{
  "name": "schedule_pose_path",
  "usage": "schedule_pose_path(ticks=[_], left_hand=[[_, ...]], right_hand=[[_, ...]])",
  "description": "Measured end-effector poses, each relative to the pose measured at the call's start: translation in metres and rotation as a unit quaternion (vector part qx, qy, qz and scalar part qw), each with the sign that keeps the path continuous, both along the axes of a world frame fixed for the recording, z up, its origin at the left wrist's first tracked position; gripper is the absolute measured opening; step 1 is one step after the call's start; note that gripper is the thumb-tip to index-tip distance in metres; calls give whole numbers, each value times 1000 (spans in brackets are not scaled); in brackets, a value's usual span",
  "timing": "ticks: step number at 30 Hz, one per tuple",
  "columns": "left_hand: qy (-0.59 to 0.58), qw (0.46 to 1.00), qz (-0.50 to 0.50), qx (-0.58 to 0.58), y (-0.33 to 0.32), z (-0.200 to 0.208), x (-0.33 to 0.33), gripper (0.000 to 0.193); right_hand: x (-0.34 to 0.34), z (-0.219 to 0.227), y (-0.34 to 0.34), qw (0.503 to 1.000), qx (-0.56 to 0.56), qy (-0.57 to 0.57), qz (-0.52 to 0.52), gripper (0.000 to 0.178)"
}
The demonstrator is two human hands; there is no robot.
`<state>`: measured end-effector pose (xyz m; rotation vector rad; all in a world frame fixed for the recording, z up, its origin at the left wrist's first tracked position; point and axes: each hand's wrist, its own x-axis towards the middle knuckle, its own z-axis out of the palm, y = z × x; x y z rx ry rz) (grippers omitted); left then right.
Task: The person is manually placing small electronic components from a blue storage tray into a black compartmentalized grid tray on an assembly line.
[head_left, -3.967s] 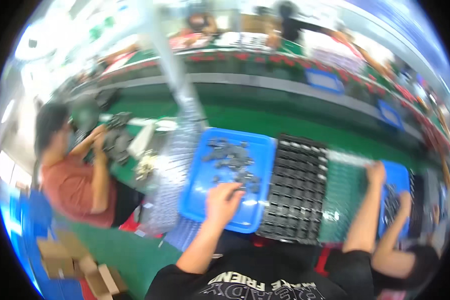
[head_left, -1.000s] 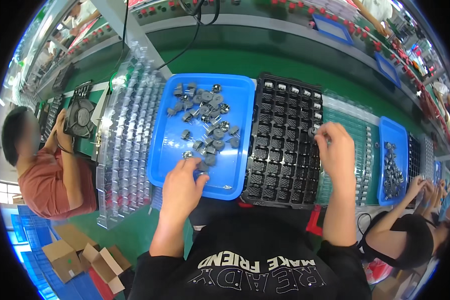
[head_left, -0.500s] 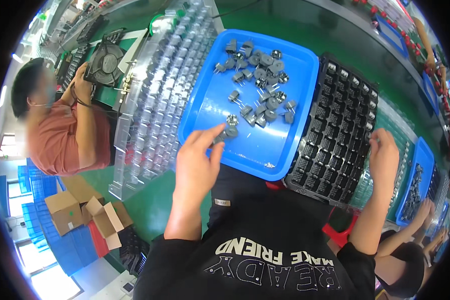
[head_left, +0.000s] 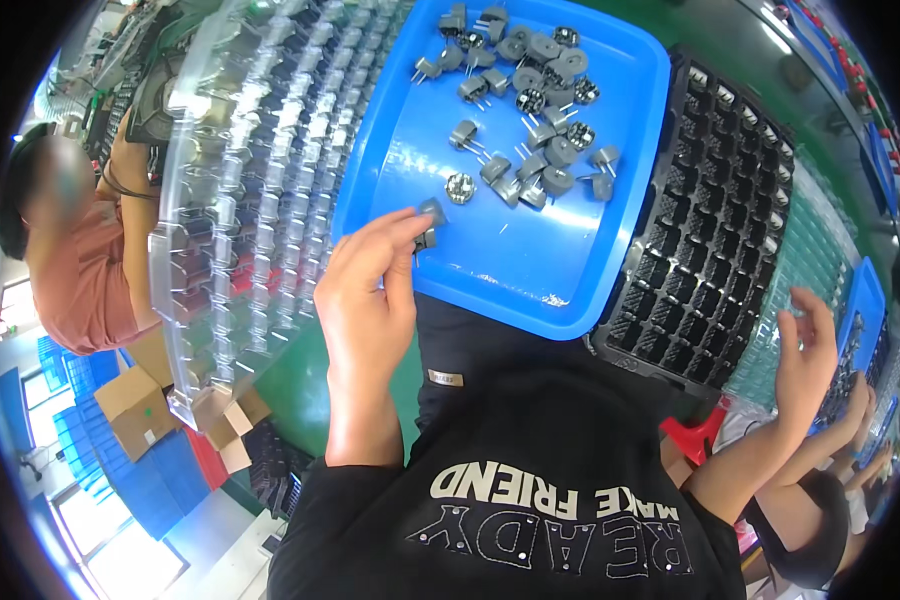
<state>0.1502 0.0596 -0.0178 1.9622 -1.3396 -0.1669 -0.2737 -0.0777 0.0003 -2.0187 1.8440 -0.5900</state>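
Observation:
A blue tray (head_left: pixel 610 285) holds several small round grey components (head_left: pixel 543 48) with metal pins, some with their patterned undersides up. At its near left corner my left hand (head_left: pixel 365 285) pinches a grey component (head_left: pixel 431 211) at the fingertips. Another grey part shows just below those fingertips, partly hidden. One patterned component (head_left: pixel 459 188) lies apart from the pile, close to my left fingers. My right hand (head_left: pixel 810 345) is raised over the right side, past the black tray (head_left: pixel 705 240), with curled fingers apart and nothing visible in it.
Left of the blue tray stand clear plastic blister trays (head_left: pixel 270 180). A seated person (head_left: pixel 90 250) works farther left. Cardboard boxes (head_left: pixel 135 405) rest on the floor at lower left. Green-tinted clear trays (head_left: pixel 820 230) and another blue tray (head_left: pixel 865 300) lie to the right, near another person's arm.
My view has shifted, so the tray sits higher. My left fingers have closed on a grey component at the tray's near left. My right hand has moved right, away from the black tray, its fingers spreading.

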Motion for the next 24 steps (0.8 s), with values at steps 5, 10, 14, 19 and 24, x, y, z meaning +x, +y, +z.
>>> schedule_pose_path(ticks=[5, 10, 14, 19, 24], left_hand=[[-85, 996, -11, -8, -7, -8, 5, 28], [-105, 994, 15, -31, -9, -14, 6, 26], [-52, 996, 46, -63, -7, -14, 2, 19], [121, 983, 67, -123, -12, -14, 2, 19], [188, 979, 14, -71, -19, -8, 10, 26]], right_hand=[[-44, -13, 28, 997, 41, -50, -45, 27], [-66, -25, 34, 994, 36, -92, -45, 27], [-59, -23, 30, 997, 27, -54, -57, 25], [-31, -22, 27, 995, -10, -94, -22, 19], [-15, -21, 28, 995, -15, -95, -16, 17]])
